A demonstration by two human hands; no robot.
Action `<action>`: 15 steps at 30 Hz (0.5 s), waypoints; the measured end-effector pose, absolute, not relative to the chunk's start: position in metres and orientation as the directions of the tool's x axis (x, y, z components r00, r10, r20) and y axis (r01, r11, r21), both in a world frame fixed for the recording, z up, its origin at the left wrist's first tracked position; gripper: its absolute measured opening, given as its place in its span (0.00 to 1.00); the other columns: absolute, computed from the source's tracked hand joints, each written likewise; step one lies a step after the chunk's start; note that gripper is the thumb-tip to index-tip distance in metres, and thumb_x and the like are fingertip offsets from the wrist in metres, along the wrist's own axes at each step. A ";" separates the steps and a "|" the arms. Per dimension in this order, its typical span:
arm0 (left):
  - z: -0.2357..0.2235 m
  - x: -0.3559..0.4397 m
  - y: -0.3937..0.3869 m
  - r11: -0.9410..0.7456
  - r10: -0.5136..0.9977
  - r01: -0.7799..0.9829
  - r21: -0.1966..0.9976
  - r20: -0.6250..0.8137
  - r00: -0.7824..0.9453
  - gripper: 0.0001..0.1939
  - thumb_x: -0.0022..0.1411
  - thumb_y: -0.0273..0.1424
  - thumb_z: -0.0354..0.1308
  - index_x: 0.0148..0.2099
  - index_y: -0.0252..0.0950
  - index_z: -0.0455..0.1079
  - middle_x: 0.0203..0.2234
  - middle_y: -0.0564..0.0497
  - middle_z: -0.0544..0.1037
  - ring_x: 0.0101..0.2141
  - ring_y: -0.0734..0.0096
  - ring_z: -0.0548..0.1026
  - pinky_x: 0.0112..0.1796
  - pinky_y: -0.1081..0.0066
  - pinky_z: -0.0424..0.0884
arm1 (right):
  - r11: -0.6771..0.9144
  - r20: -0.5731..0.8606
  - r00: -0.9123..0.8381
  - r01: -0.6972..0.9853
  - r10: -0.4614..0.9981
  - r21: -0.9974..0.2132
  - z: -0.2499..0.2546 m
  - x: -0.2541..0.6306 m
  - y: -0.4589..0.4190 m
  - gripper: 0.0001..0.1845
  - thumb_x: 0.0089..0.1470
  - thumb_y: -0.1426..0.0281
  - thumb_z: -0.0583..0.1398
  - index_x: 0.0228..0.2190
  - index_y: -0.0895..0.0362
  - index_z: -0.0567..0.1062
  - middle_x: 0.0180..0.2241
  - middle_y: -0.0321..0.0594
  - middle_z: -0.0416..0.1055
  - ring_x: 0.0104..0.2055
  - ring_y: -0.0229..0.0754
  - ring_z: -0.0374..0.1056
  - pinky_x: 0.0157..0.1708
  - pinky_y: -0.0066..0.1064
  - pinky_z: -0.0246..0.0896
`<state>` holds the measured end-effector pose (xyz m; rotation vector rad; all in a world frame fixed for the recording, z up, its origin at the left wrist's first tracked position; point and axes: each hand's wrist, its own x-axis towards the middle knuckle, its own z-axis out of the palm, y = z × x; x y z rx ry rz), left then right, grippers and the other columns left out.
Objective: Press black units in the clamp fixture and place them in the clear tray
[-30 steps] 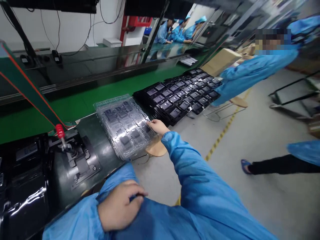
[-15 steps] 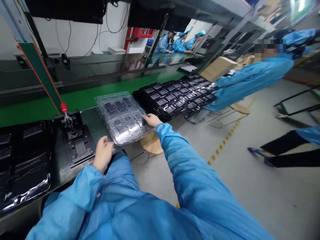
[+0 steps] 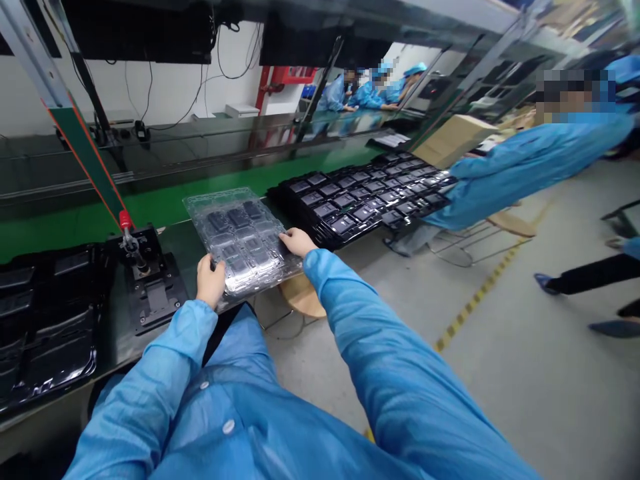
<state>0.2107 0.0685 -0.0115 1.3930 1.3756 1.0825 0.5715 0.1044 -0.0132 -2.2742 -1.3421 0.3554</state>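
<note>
at the bench edge, both hands (image 3: 211, 280) (image 3: 298, 241) grip the clear tray (image 3: 243, 243).

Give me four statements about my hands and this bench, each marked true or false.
1. The left hand and right hand are both at the clear tray. True.
2. The red-handled clamp stands between the clear tray and the black trays on the left. True.
3. The right hand grips the clamp's red handle. False: neither hand is on it.
4. The nearest stool stands on the bench. False: its wooden seat is below the bench edge.
</note>
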 end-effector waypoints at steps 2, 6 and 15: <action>-0.005 0.213 0.070 -0.050 0.999 0.251 0.967 0.051 0.004 0.21 0.68 0.33 0.62 0.62 0.37 0.74 0.64 0.39 0.74 0.67 0.54 0.68 0.71 0.60 0.59 | -0.403 0.027 0.489 0.747 0.872 -0.528 -0.008 0.575 0.103 0.15 0.64 0.57 0.64 0.35 0.57 0.80 0.36 0.48 0.80 0.43 0.49 0.75 0.47 0.33 0.67; 0.002 0.221 0.074 -0.109 0.994 0.255 0.961 0.103 0.036 0.23 0.65 0.33 0.66 0.61 0.36 0.74 0.68 0.39 0.68 0.70 0.53 0.63 0.73 0.61 0.54 | -0.412 0.002 0.498 0.720 0.867 -0.559 0.003 0.591 0.088 0.18 0.66 0.55 0.62 0.34 0.57 0.79 0.29 0.44 0.77 0.34 0.45 0.72 0.39 0.32 0.66; -0.024 0.223 0.060 0.070 0.996 0.222 0.972 -0.080 0.034 0.27 0.61 0.26 0.62 0.63 0.36 0.70 0.66 0.38 0.71 0.69 0.49 0.65 0.71 0.55 0.59 | -0.443 -0.267 0.372 0.549 0.889 -0.709 -0.012 0.595 0.060 0.20 0.63 0.53 0.65 0.34 0.57 0.79 0.27 0.41 0.78 0.29 0.43 0.72 0.31 0.30 0.68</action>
